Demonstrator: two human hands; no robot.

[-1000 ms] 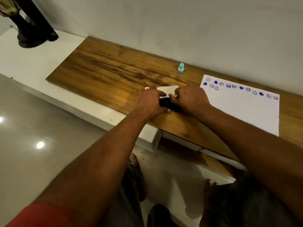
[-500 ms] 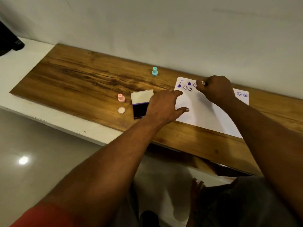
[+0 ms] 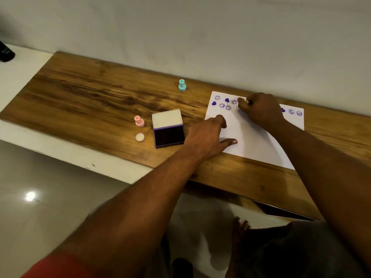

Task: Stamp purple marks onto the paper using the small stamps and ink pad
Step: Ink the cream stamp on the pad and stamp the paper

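Observation:
A white paper (image 3: 259,137) lies on the wooden board (image 3: 96,101), with purple smileys and hearts stamped along its far edge. My right hand (image 3: 261,111) is closed around a small stamp whose pale top just shows, pressing it down on the paper beside those marks. My left hand (image 3: 208,137) lies flat with fingers spread on the paper's left edge. The open ink pad (image 3: 168,133) with its dark purple pad sits just left of my left hand.
A pink stamp (image 3: 139,121) stands left of the ink pad with its pale cap (image 3: 140,137) lying in front of it. A teal stamp (image 3: 182,85) stands near the wall. A dark object (image 3: 6,53) sits on the white shelf at far left.
Both hands left the ink pad. My right hand carried the stamp to the paper's top row and pressed down; my left hand moved onto the paper's left edge. The camera view shifted right.

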